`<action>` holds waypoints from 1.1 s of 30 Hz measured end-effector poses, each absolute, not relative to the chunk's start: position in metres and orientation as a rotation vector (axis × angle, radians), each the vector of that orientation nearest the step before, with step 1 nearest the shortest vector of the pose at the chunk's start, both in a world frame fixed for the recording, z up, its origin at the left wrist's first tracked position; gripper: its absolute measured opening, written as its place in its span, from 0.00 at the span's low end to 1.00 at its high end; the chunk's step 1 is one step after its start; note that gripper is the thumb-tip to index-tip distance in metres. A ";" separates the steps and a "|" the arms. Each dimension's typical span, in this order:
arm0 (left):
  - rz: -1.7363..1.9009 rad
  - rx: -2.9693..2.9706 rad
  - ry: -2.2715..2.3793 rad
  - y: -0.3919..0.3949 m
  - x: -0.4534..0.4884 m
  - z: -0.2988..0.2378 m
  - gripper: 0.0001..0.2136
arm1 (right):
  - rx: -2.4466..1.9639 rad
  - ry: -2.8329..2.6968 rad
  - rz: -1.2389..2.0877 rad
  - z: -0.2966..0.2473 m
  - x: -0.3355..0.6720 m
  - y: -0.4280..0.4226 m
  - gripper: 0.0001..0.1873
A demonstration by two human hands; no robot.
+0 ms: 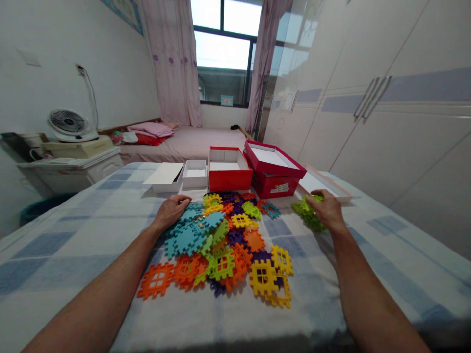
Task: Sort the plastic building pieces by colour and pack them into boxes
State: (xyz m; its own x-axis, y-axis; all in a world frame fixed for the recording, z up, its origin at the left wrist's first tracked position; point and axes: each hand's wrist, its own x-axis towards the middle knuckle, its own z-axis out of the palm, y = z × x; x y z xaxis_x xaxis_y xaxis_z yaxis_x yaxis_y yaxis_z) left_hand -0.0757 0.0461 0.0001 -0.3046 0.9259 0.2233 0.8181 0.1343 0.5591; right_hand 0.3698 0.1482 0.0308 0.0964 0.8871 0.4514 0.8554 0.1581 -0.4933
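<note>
A heap of flat plastic interlocking tiles (228, 245) in orange, yellow, green, teal and purple lies on the checked cloth. My left hand (172, 210) rests palm down at the heap's far left edge, fingers curled against the teal tiles (191, 230). My right hand (328, 210) lies over a separate small pile of green tiles (308, 212) to the right, fingers closed on them.
Beyond the heap stand a red open box (228, 169), a tilted red lid on another red box (274, 171), two white trays (180, 175) and a flat white tray (324, 186). A fan (69, 125) sits left; wardrobes stand right.
</note>
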 end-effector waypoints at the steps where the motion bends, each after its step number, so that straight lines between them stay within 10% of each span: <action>1: 0.914 1.732 2.219 0.046 -0.076 0.000 0.22 | -1.718 -1.714 0.038 0.028 0.374 0.150 0.20; 19: 0.977 1.758 2.187 0.047 -0.077 -0.004 0.21 | -1.067 -2.633 0.207 0.021 0.254 0.107 0.26; 33: 0.860 1.765 2.236 0.046 -0.076 -0.002 0.22 | -1.083 -2.273 0.400 0.003 0.250 0.111 0.19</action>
